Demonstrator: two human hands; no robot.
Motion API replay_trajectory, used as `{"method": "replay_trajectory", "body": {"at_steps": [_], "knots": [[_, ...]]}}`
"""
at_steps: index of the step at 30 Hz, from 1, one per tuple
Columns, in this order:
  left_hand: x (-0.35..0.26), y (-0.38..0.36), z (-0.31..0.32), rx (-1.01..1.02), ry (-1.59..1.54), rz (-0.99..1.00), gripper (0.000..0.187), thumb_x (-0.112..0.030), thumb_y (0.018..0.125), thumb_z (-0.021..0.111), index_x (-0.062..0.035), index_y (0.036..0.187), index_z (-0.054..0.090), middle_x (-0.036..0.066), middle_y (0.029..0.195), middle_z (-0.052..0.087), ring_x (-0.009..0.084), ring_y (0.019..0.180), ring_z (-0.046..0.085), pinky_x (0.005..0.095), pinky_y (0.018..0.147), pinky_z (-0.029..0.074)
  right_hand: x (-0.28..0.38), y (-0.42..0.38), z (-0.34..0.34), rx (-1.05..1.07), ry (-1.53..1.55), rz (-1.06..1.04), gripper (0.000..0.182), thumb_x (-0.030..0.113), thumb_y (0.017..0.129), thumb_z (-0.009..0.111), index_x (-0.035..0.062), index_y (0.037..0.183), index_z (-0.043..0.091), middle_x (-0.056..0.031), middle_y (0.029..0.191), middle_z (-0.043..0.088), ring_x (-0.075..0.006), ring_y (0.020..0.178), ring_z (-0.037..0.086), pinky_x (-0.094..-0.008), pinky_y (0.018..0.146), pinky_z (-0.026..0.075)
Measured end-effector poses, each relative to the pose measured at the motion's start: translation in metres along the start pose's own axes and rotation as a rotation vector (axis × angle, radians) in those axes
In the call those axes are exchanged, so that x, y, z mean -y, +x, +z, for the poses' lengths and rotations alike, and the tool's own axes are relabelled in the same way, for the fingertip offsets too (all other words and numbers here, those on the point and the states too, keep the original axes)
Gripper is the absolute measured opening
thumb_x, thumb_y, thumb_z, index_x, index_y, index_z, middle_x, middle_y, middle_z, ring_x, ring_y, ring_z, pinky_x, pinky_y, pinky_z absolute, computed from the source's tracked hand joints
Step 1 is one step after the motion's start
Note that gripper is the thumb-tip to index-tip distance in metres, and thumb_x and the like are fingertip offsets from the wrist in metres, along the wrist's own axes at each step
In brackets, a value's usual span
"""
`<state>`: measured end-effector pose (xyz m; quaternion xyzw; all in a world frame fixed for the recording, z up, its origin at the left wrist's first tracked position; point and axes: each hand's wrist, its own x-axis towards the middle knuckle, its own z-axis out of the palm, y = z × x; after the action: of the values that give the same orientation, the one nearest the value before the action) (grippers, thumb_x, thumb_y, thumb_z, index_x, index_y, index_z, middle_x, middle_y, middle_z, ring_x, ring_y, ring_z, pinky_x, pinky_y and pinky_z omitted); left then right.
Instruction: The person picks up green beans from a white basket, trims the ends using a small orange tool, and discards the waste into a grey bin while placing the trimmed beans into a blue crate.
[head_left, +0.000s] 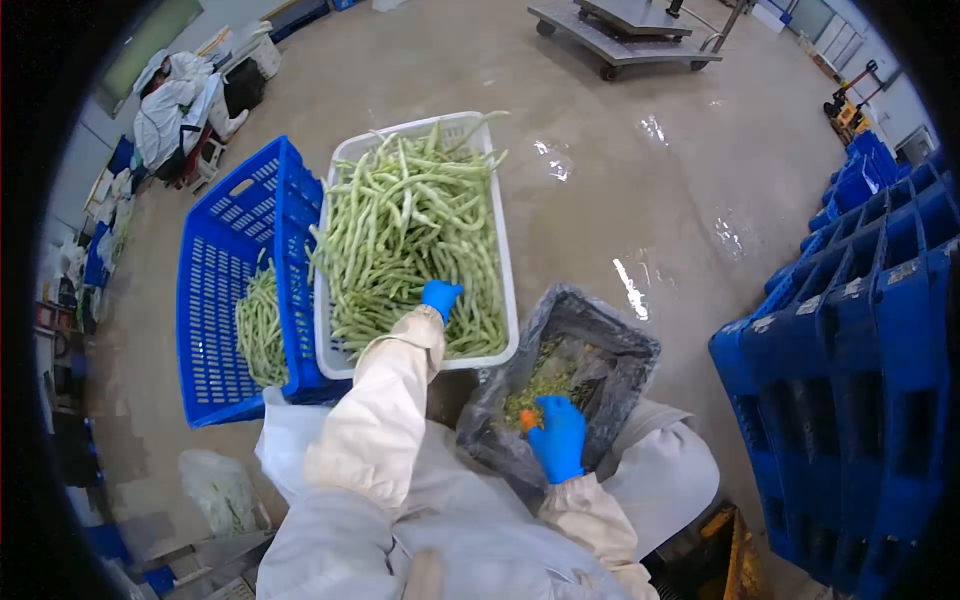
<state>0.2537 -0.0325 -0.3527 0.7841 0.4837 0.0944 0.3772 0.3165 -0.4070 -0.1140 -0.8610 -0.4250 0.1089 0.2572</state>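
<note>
My left hand (441,297), in a blue glove, rests on the green beans (405,215) heaped in a white basket (508,290); its fingers look bent, and what they hold is hidden. Over a bin lined with dark plastic (625,350) is my right hand (560,437), also gloved in blue, closed around a small orange thing (529,420). Small green scraps (550,378) lie inside that bin. Left of the white basket, a blue crate (222,330) holds more green beans (261,330).
Blue pallets (840,400) are stacked at the right. A flat metal cart (625,42) stands at the top. At the upper left sits a person in white (175,115). A plastic bag (217,490) lies on the wet floor at lower left.
</note>
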Motion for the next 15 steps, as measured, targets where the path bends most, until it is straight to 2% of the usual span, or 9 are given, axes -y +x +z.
{"method": "replay_trajectory", "body": {"at_steps": [1, 2, 4, 6, 8, 11, 12, 14, 15], "knots": [[-0.013, 0.002, 0.004, -0.03, -0.121, -0.199, 0.032, -0.031, 0.072, 0.059, 0.0, 0.07, 0.064, 0.019, 0.066, 0.061, 0.0294, 0.058, 0.061, 0.0418, 0.059, 0.048, 0.001, 0.001, 0.003, 0.017, 0.125, -0.002, 0.028, 0.026, 0.073, 0.066, 0.005, 0.09, 0.06, -0.017, 0.085, 0.06, -0.0317, 0.077, 0.058, -0.0423, 0.066, 0.044], [-0.023, 0.001, 0.003, -0.026, -0.124, -0.197, 0.032, -0.031, 0.072, 0.059, 0.0, 0.07, 0.064, 0.019, 0.066, 0.061, 0.0294, 0.058, 0.061, 0.0418, 0.059, 0.048, 0.003, 0.003, 0.003, 0.016, 0.121, 0.001, 0.028, 0.026, 0.073, 0.066, 0.005, 0.09, 0.06, -0.017, 0.085, 0.06, -0.0317, 0.077, 0.058, -0.0423, 0.066, 0.044], [-0.044, -0.008, -0.008, -0.073, -0.56, -0.387, 0.029, -0.026, 0.073, 0.059, 0.003, 0.073, 0.062, 0.017, 0.061, 0.059, 0.0279, 0.052, 0.059, 0.0398, 0.05, 0.047, 0.008, 0.003, 0.002, -0.005, 0.291, -0.01, 0.026, 0.022, 0.075, 0.064, 0.0036, 0.093, 0.06, -0.0173, 0.084, 0.06, -0.0343, 0.077, 0.057, -0.0428, 0.068, 0.044], [-0.088, -0.041, -0.049, -0.095, -0.587, -0.272, 0.024, -0.019, 0.075, 0.058, 0.004, 0.079, 0.062, 0.015, 0.06, 0.058, 0.0256, 0.049, 0.057, 0.0361, 0.042, 0.044, 0.01, 0.0, 0.0, -0.007, 0.323, -0.001, 0.024, 0.02, 0.075, 0.064, 0.0031, 0.092, 0.06, -0.0175, 0.084, 0.06, -0.0348, 0.077, 0.057, -0.0427, 0.067, 0.045], [-0.089, -0.056, -0.081, 0.087, -0.483, -0.199, 0.023, -0.018, 0.078, 0.055, 0.0024, 0.084, 0.062, 0.013, 0.061, 0.059, 0.0238, 0.047, 0.055, 0.0341, 0.04, 0.042, 0.014, 0.0, -0.003, -0.012, 0.362, 0.003, 0.022, 0.018, 0.076, 0.063, 0.0026, 0.091, 0.06, -0.0176, 0.085, 0.06, -0.0353, 0.078, 0.057, -0.0426, 0.067, 0.045], [-0.119, -0.125, -0.142, 0.067, -0.528, -0.313, 0.02, -0.016, 0.079, 0.054, 0.0018, 0.085, 0.062, 0.012, 0.063, 0.06, 0.0221, 0.047, 0.054, 0.0332, 0.044, 0.043, 0.018, -0.002, -0.012, -0.032, 0.42, 0.015, 0.021, 0.016, 0.077, 0.062, 0.0023, 0.093, 0.06, -0.0184, 0.087, 0.06, -0.0341, 0.081, 0.058, -0.0409, 0.07, 0.046], [-0.119, -0.144, -0.154, 0.063, -0.516, -0.314, 0.02, -0.016, 0.079, 0.054, 0.0018, 0.085, 0.062, 0.012, 0.063, 0.06, 0.0221, 0.047, 0.054, 0.0332, 0.044, 0.043, 0.019, -0.003, -0.011, -0.07, 0.527, 0.041, 0.021, 0.015, 0.079, 0.061, 0.002, 0.096, 0.06, -0.0163, 0.089, 0.061, -0.0304, 0.082, 0.059, -0.0386, 0.072, 0.046], [-0.117, -0.183, -0.174, 0.056, -0.195, 0.079, 0.019, -0.017, 0.083, 0.057, 0.0008, 0.087, 0.062, 0.007, 0.076, 0.062, 0.0164, 0.057, 0.055, 0.0293, 0.053, 0.044, 0.025, -0.001, -0.014, -0.107, 0.644, 0.07, 0.021, 0.014, 0.081, 0.06, 0.0017, 0.099, 0.06, -0.0143, 0.09, 0.062, -0.0266, 0.083, 0.06, -0.0363, 0.074, 0.047], [-0.127, -0.207, -0.178, 0.06, -0.186, 0.073, 0.019, -0.017, 0.083, 0.057, 0.0008, 0.087, 0.062, 0.007, 0.076, 0.062, 0.0164, 0.057, 0.055, 0.0293, 0.053, 0.044, 0.029, 0.0, -0.019, -0.083, 0.797, 0.066, 0.022, 0.013, 0.083, 0.059, 0.001, 0.102, 0.059, -0.0115, 0.092, 0.063, -0.0217, 0.084, 0.06, -0.0333, 0.075, 0.046]]}}
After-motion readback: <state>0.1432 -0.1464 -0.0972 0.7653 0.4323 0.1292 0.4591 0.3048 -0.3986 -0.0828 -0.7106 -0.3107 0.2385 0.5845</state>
